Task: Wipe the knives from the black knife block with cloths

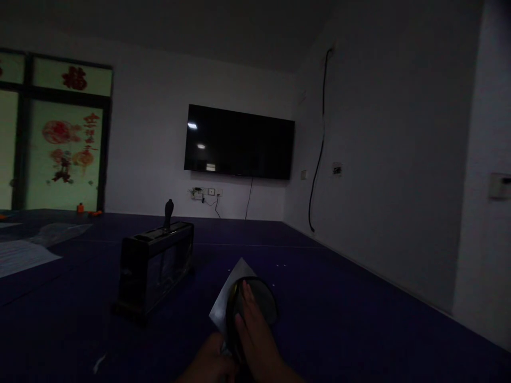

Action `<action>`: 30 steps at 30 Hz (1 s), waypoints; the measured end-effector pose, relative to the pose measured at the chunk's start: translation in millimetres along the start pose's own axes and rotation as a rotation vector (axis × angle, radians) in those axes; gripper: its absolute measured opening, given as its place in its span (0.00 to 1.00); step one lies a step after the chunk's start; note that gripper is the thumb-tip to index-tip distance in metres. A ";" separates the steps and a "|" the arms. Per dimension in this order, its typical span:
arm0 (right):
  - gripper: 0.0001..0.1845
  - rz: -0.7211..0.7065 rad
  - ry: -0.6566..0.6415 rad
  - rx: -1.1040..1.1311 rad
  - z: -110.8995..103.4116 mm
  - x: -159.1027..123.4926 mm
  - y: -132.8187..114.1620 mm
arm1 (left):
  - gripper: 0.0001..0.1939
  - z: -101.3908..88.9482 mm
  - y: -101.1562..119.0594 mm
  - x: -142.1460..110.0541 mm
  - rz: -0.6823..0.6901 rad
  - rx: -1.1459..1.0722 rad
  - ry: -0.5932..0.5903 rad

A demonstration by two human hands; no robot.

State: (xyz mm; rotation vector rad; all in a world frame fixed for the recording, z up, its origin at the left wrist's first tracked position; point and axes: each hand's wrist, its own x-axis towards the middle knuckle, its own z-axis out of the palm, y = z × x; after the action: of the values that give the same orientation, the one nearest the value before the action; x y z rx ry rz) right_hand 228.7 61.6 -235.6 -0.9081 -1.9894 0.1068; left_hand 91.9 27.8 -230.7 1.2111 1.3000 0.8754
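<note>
The right hand (257,335) lays extended fingers on a dark, rounded, rimmed object (266,300) beside a pale, pointed sheet (223,300). The left hand (209,363) is curled, its grasp indiscernible; progress cannot be judged.

Dark, round-ended item (265,299) with black rim and dull grey face, overlapping a pale, flat, sharp-cornered sheet (224,304) with one corner directed away from the camera, both above the dark blue surface (339,319), near ends partly hidden, surface contact indeterminable.
</note>
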 end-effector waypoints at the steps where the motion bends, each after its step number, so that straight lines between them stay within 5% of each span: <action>1: 0.29 0.021 0.008 0.018 1.0 0.0 1.3 | 0.13 0.7 0.4 0.4 -0.021 0.013 0.007; 9: 0.28 0.034 -0.002 -0.008 2.5 -0.2 3.6 | 0.13 1.8 -0.7 -0.1 0.062 -0.067 -0.024; 16: 0.30 -0.077 0.001 -0.086 -7.2 2.2 -5.3 | 0.12 -4.4 -2.1 3.0 0.172 -0.055 -0.271; 24: 0.29 -0.130 -0.052 -0.080 -12.2 4.8 -10.0 | 0.18 -5.4 3.1 1.6 0.138 -0.052 -0.294; 30: 0.28 -0.051 -0.017 -0.041 -5.0 3.8 -2.8 | 0.11 -6.3 -4.0 5.1 0.137 -0.078 -0.241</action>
State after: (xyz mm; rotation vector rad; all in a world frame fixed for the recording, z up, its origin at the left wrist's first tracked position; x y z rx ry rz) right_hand 229.9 60.6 -228.9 -0.8842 -2.0356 0.0449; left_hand 85.8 32.9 -234.9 1.3120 0.9911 0.8407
